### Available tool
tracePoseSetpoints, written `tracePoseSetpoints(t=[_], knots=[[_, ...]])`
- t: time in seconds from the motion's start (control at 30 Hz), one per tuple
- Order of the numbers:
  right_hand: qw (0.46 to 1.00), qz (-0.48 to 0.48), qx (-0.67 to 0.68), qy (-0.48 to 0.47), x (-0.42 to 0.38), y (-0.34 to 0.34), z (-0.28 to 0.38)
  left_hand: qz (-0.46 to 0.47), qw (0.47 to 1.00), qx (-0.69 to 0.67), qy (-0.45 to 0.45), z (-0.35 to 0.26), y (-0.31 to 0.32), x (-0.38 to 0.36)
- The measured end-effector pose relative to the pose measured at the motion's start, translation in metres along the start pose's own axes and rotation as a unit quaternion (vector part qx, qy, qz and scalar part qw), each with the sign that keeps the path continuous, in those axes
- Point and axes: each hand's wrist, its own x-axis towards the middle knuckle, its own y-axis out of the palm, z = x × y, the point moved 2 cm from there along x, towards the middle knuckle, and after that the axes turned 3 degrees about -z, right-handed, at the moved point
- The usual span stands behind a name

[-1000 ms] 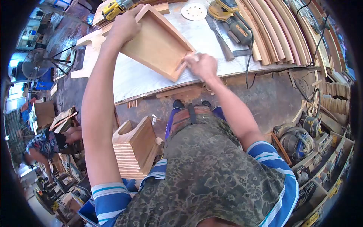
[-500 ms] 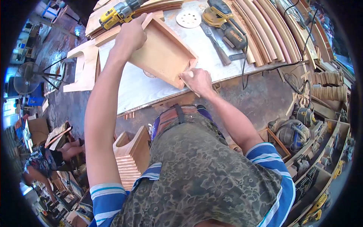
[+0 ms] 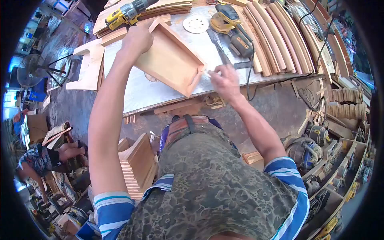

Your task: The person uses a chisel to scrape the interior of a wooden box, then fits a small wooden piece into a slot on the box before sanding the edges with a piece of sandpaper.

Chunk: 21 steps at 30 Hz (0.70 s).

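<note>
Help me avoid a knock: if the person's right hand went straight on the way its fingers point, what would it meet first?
Most likely the end wall of the shallow, pale wooden tray, just beyond the blurred fingertips of the right hand, though depth is unclear from this view.

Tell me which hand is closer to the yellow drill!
The left hand. It grips the wooden tray at its far end, right by the yellow drill. The right hand is farther away, by the tray's near end.
</note>
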Motion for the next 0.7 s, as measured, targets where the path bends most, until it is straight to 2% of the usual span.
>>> tracePoseSetpoints(t=[0.03,0.2,0.27,0.33,0.4,0.47,0.5,0.57,0.6,0.63,0.67,0.7], knots=[[0.995,0.007,-0.034,-0.092,-0.009,0.001,-0.004,-0.011,1.0,-0.001,-0.002,-0.025,-0.011,-0.006],[0.992,0.03,-0.042,-0.111,-0.021,0.015,-0.007,-0.021,0.999,0.039,-0.024,-0.057,-0.03,-0.019],[0.992,0.032,-0.052,-0.111,-0.015,0.017,-0.008,-0.088,0.995,0.027,0.036,-0.051,-0.02,-0.019],[0.991,0.036,-0.063,-0.109,-0.014,0.017,-0.006,-0.054,0.998,0.032,0.009,-0.059,-0.03,-0.026],[0.989,0.105,-0.081,-0.06,-0.01,0.017,-0.005,-0.023,0.999,0.035,-0.023,-0.062,-0.04,-0.047],[0.988,0.127,-0.068,-0.051,-0.011,0.023,-0.009,-0.119,0.984,-0.11,0.071,-0.058,-0.051,-0.076],[0.986,0.154,-0.058,-0.037,-0.014,0.025,-0.012,-0.117,0.984,-0.11,0.072,-0.057,-0.05,-0.096],[0.984,0.159,-0.06,-0.046,-0.013,0.025,-0.016,-0.21,0.952,-0.22,-0.041,-0.048,-0.04,-0.132],[0.982,0.167,-0.062,-0.059,-0.013,0.026,-0.016,-0.208,0.952,-0.221,-0.04,-0.053,-0.024,-0.14],[0.982,0.167,-0.063,-0.059,-0.011,0.027,-0.017,-0.26,0.88,-0.387,-0.088,-0.056,-0.003,-0.149],[0.984,0.161,-0.045,-0.063,-0.01,0.029,-0.017,-0.304,0.775,-0.538,-0.136,-0.054,0.022,-0.157],[0.985,0.156,-0.027,-0.069,-0.012,0.029,-0.015,-0.302,0.767,-0.555,-0.114,-0.048,0.048,-0.15]])
